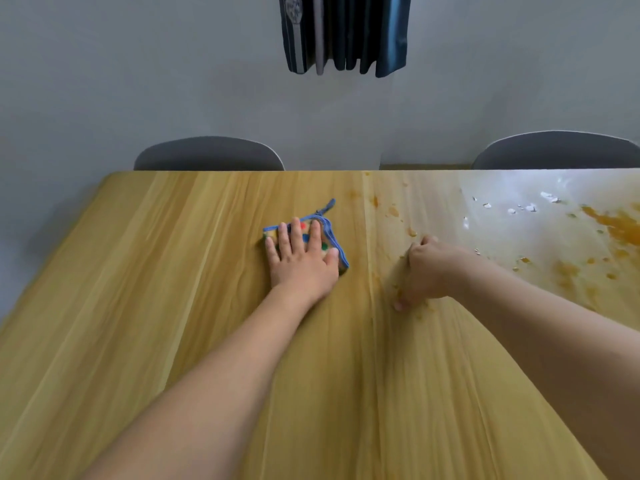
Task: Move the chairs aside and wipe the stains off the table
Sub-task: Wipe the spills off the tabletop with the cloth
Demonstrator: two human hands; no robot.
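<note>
I see the left hand [300,260] pressing flat, fingers spread, on a folded blue-edged cloth [327,237] (coloured dots on it) at mid-table. The right hand [426,271] has curled fingers touching the wood-grain table [138,289]. Orange stains [620,227] and white flecks smear the glossy right side. Two rounded grey chairs [207,154] stand behind the far edge.

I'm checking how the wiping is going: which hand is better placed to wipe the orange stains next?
The left hand: it already presses flat on the folded cloth. The right hand holds no cloth, though it lies nearer the orange stains on the table.
</note>
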